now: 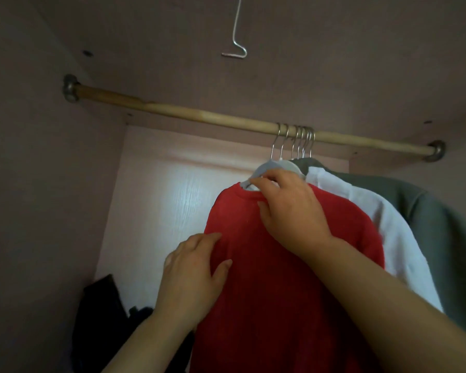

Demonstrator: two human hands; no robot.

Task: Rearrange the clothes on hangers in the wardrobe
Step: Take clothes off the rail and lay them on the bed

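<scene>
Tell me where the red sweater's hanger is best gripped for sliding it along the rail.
Grip the bare shoulder of the grey hanger above the collar of the red sweater, coming from the front-left: that arm sticks out uncovered, while the white shirt crowds the other side. The right hand holds it there.

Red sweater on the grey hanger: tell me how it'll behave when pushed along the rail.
Likely floppy: the red sweater hangs limp from the grey hanger the right hand grips, and should fold under the left hand. Probably light: one wire hook carries it. The hook may drag on the wooden rail.
</scene>
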